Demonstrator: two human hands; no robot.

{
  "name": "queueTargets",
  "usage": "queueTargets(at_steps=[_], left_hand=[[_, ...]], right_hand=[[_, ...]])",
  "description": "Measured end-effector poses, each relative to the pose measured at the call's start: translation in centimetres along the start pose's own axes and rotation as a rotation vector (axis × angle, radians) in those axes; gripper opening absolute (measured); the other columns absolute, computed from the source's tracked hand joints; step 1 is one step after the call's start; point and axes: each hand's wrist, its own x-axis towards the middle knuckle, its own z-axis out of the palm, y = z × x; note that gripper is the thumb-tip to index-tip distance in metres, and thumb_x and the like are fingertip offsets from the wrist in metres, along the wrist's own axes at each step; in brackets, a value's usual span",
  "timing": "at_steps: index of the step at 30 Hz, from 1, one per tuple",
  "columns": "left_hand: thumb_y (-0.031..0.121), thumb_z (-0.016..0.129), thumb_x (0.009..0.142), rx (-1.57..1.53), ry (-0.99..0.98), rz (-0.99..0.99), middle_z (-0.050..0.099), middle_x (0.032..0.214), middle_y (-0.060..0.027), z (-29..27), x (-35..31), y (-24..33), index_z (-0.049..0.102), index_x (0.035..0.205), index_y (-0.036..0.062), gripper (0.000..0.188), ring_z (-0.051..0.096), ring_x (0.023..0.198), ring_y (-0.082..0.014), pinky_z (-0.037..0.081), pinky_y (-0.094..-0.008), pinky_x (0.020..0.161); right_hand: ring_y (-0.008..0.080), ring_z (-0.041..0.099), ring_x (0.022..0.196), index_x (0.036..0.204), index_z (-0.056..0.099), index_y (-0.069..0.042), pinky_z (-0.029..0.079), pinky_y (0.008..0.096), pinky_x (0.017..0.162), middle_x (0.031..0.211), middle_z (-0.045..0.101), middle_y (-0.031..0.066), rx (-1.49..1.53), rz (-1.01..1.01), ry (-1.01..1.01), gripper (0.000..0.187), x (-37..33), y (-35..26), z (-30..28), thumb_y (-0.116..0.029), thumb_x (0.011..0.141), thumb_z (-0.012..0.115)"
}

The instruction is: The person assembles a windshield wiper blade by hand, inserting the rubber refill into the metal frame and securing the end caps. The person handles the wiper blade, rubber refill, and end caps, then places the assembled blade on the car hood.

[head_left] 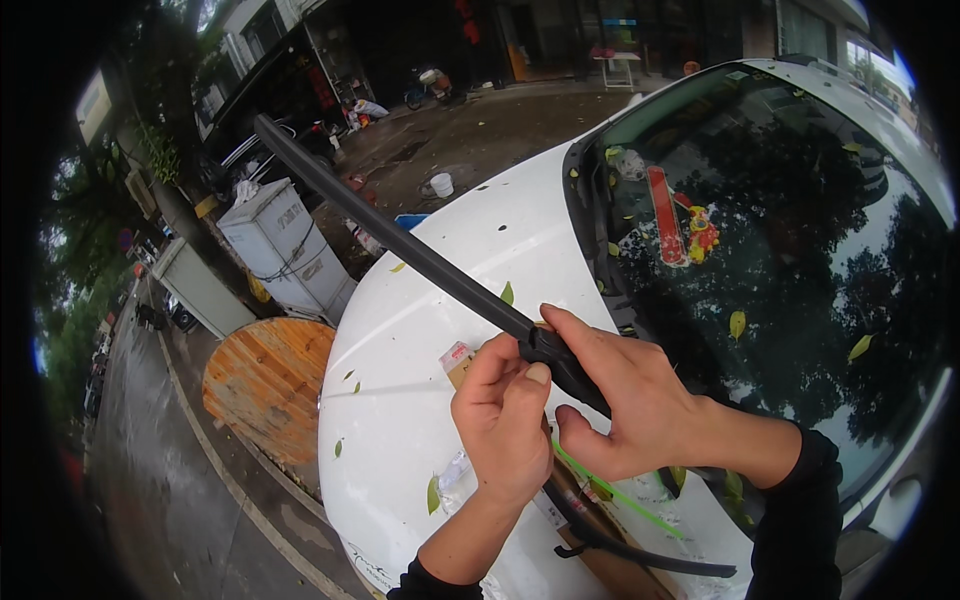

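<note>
A long black wiper blade [400, 240] slants across the view above the white car hood [440, 340], its far end raised to the upper left. My left hand [503, 425] is closed at the blade's middle connector, thumb and fingertips pressed against it. From the right, my right hand [650, 400] grips the blade just past the connector, its fingers mostly hidden behind and its thumb apart below. Under my hands lies a second slim black curved strip [660, 555], with a bright green strip [625, 492] and a brown cardboard package [612, 570] beside it.
The windshield [770, 220] rises on the right, with wet leaves on it. A small cardboard box end [457, 362] and clear plastic wrapping [455, 480] lie on the hood. Left of the car stand a wooden cable-reel disc [265, 385] and a white cabinet [285, 245].
</note>
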Motion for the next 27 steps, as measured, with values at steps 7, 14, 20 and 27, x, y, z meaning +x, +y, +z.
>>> queueTargets(at_steps=[7,14,20,27], left_hand=[[0.007,0.047,0.086,0.072,0.037,-0.069,0.063,0.11,-0.0146,0.3,0.0,0.6,0.056,0.114,-0.009,0.033,0.059,0.101,-0.0194,0.041,-0.0338,0.098],[0.011,0.042,0.085,-0.001,-0.015,-0.031,0.062,0.115,-0.0181,-0.6,0.0,0.2,0.054,0.117,-0.0113,0.041,0.056,0.108,-0.0237,0.035,-0.0377,0.104],[0.011,0.041,0.085,0.013,-0.047,-0.024,0.06,0.117,-0.0199,-0.6,0.1,0.3,0.053,0.119,-0.012,0.042,0.055,0.11,-0.0255,0.034,-0.0389,0.103],[0.009,0.041,0.089,-0.01,-0.023,-0.028,0.059,0.117,-0.0215,-0.3,0.0,0.5,0.052,0.118,-0.0134,0.039,0.055,0.11,-0.0272,0.034,-0.039,0.104]], right_hand=[[0.0341,0.061,0.066,0.13,0.036,0.016,0.05,0.0378,0.059,0.083,0.058,0.0228,-0.006,0.042,-0.025,0.07,0.0,-0.1,-0.4,-0.004,0.069,0.064],[0.0346,0.062,0.069,0.13,0.037,0.014,0.05,0.0379,0.061,0.086,0.059,0.0227,0.044,0.099,-0.043,0.068,0.1,-0.2,-0.6,-0.005,0.071,0.064],[0.0345,0.064,0.071,0.13,0.039,0.011,0.052,0.0361,0.065,0.093,0.061,0.023,0.048,0.105,-0.036,0.066,-0.1,-0.1,-1.3,-0.012,0.075,0.067],[0.0272,0.062,0.067,0.116,0.056,0.007,0.049,0.0344,0.063,0.081,0.062,0.0195,0.221,0.285,-0.012,0.037,-2.7,2.8,-1.9,-0.023,0.095,0.052]])
